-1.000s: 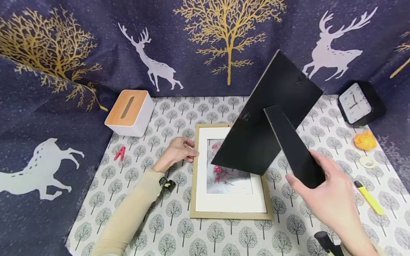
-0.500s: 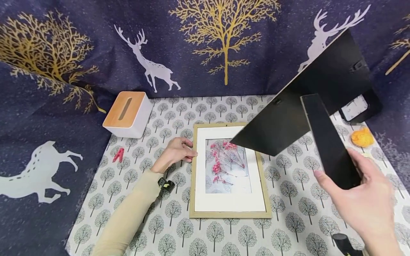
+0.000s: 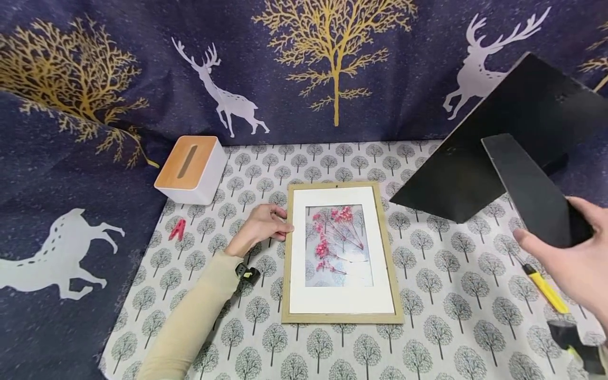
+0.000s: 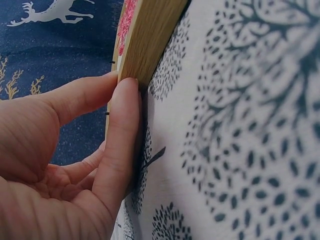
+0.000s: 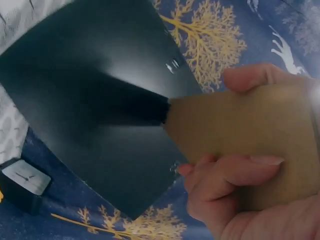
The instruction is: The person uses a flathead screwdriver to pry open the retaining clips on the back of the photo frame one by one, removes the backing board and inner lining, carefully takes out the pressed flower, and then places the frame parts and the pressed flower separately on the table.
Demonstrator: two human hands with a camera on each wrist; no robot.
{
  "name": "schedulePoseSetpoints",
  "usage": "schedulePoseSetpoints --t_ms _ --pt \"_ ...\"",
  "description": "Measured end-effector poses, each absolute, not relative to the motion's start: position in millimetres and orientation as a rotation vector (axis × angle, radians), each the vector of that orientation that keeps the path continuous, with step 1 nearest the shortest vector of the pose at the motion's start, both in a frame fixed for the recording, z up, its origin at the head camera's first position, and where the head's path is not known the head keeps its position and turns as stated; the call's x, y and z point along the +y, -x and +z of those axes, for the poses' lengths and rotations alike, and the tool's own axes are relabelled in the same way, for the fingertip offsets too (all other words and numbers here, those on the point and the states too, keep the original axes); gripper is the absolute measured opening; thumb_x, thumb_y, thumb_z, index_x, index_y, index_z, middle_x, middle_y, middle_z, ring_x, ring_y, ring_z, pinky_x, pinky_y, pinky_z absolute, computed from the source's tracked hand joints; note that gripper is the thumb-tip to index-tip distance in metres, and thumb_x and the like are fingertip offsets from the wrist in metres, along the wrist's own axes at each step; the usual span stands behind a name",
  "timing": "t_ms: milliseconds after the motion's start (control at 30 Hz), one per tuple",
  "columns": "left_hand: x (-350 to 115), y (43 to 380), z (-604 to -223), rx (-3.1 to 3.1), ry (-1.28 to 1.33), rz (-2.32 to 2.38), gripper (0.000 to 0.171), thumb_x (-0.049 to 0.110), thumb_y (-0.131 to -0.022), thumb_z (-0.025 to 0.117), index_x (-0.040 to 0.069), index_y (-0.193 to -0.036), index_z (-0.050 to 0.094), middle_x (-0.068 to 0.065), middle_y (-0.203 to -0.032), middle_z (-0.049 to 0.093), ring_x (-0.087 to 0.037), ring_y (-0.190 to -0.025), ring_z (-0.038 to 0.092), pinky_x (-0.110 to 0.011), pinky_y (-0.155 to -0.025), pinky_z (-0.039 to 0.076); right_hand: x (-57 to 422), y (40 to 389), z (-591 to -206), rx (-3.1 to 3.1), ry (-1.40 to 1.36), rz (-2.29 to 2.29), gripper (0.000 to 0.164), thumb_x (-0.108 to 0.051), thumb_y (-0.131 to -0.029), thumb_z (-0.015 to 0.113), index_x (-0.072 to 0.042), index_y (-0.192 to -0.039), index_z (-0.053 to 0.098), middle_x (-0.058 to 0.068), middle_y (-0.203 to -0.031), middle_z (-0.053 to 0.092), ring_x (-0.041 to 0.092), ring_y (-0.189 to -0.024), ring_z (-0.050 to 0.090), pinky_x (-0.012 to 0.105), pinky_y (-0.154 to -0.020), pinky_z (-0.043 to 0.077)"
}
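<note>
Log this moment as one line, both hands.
left hand: touches wooden frame | right hand: grips stand leg of black backing board | backing board: raised, apart from frame | frame: on tablecloth

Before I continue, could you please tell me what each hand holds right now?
Left hand: holding the left edge of the wooden frame.
Right hand: holding the support leg of the black board.

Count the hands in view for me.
2: the left hand holds the left edge of the picture frame; the right hand, partly cut off in the head view, holds the black board by its stand.
</note>
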State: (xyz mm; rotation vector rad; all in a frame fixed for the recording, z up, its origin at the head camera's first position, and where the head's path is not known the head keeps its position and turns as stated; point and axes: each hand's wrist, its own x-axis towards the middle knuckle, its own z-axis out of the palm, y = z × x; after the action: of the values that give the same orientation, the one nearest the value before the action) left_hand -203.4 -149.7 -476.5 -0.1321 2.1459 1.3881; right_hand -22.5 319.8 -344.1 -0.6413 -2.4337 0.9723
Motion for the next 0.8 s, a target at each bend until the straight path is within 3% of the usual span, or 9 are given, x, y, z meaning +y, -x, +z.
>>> schedulePoseSetpoints --t_ms 100,200,267,400,500,667,800 --pt "-148.9 204.0 -476.8 2.145 0.132 1.39 0.047 0.0 -0.091 0.085 -0.005 -0.132 0.062 -0.008 -0.093 0.07 -0.012 -0.067 0.074 -0.025 -0.069 0.07 326.5 37.2 -340.6 -2.637 0.573 0.795 0.072 -0.021 -0.08 0.082 0.002 -0.146 0.061 0.012 -0.119 0.064 0.026 -0.105 0.053 0.032 -0.083 0.036" --pt "-147.7 203.6 -475.7 2.144 0.131 1.389 0.047 -0.001 -0.091 0.084 -0.005 -0.132 0.062 -0.008 -0.092 0.07 -0.012 -0.066 0.074 -0.025 -0.068 0.069 329.1 53.4 -343.6 -2.806 0.531 0.663 0.081 -0.032 -0.088 0.076 0.008 -0.153 0.05 0.044 -0.137 0.051 0.059 -0.119 0.046 0.06 -0.095 0.039" --pt "-146.6 203.1 -474.4 2.136 0.134 1.39 0.047 -0.002 -0.092 0.083 -0.005 -0.133 0.062 -0.008 -0.092 0.07 -0.013 -0.066 0.074 -0.025 -0.068 0.069 332.9 64.6 -349.0 -2.869 0.531 0.64 0.086 -0.037 -0.091 0.074 0.007 -0.159 0.044 0.046 -0.142 0.048 0.064 -0.125 0.044 0.074 -0.104 0.035" --pt "-145.6 202.7 -474.0 2.117 0.153 1.383 0.047 -0.002 -0.092 0.083 -0.004 -0.133 0.061 -0.009 -0.092 0.072 -0.014 -0.067 0.074 -0.025 -0.069 0.069 341.3 83.7 -363.4 -2.977 0.5 0.628 0.094 -0.041 -0.095 0.073 0.009 -0.165 0.033 0.047 -0.156 0.042 0.071 -0.137 0.036 0.08 -0.112 0.032" --pt "-145.7 204.3 -476.2 2.11 0.168 1.379 0.047 -0.001 -0.091 0.084 -0.003 -0.133 0.061 -0.009 -0.093 0.073 -0.014 -0.068 0.074 -0.026 -0.069 0.07 347.3 92.9 -375.6 -3.044 0.46 0.622 0.094 -0.04 -0.095 0.075 0.008 -0.164 0.034 0.046 -0.157 0.042 0.07 -0.137 0.038 0.08 -0.106 0.038" --pt "-146.7 207.4 -478.3 2.133 0.17 1.388 0.048 -0.001 -0.09 0.085 -0.003 -0.132 0.062 -0.008 -0.093 0.07 -0.014 -0.067 0.074 -0.025 -0.069 0.07 358.0 108.4 -388.6 -3.119 0.405 0.65 0.093 -0.041 -0.095 0.078 0.009 -0.162 0.036 0.047 -0.144 0.049 0.067 -0.123 0.048 0.077 -0.091 0.046" --pt "-146.2 205.8 -475.6 2.126 0.172 1.376 0.049 -0.001 -0.09 0.085 -0.003 -0.133 0.062 -0.008 -0.094 0.07 -0.014 -0.068 0.074 -0.026 -0.069 0.07 368.8 120.8 -396.0 -3.196 0.395 0.679 0.097 -0.043 -0.097 0.077 0.008 -0.165 0.031 0.049 -0.149 0.047 0.069 -0.126 0.046 0.079 -0.096 0.046"
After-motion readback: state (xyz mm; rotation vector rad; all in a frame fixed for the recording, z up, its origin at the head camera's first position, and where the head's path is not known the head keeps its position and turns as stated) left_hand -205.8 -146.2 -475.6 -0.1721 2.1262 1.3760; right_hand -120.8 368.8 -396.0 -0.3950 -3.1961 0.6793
